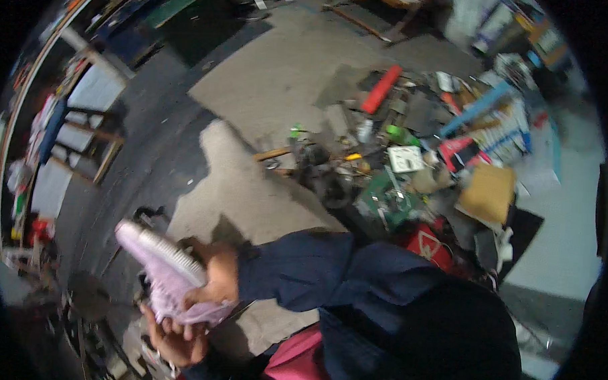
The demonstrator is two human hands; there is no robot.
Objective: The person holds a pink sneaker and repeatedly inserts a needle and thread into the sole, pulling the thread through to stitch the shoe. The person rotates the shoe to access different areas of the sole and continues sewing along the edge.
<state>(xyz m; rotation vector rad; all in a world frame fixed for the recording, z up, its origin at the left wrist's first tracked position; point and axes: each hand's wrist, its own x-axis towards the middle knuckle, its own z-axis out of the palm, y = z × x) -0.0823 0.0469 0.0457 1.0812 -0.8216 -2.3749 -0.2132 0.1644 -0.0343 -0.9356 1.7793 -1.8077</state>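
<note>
A lilac sneaker (167, 286) with a white ridged sole lies tilted in my hands at the lower left, its sole edge facing up and to the right. My right hand (214, 277), coming out of a navy sleeve, grips the shoe from above near its lower end. Beneath it, my left hand (175, 339) has its curled fingers against the shoe's underside.
A heap of mixed items (406, 147), with a red bar (381, 89) and tan foam block (485, 193), covers the floor at right. A wooden-legged stool (105, 143) stands by cluttered shelving at left. Pale cardboard (248, 67) lies over the dark floor.
</note>
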